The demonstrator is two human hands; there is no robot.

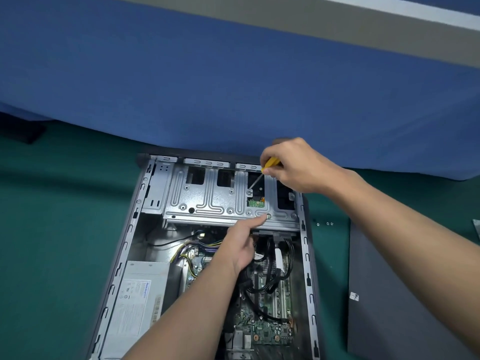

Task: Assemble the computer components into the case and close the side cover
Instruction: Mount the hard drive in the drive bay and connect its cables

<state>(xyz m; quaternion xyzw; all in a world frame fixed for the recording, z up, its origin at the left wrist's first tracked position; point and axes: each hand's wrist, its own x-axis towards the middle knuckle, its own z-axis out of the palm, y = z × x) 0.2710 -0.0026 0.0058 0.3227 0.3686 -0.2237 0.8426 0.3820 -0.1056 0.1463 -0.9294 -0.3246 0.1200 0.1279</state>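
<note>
Right hand (296, 165) grips a yellow screwdriver (271, 162), its tip on a screw (250, 191) of the drive cage (207, 201). Left hand (241, 245), grasping nothing, presses a forefinger on that cage inside the open case (309, 279). The shaft is best kept square to the screw, with firm pressure.

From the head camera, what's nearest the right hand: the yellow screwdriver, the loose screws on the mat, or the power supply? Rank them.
1. Yellow screwdriver: gripped in the right hand.
2. Loose screws: on the mat, right of the case.
3. Power supply: inside the case, near-left corner.
</note>
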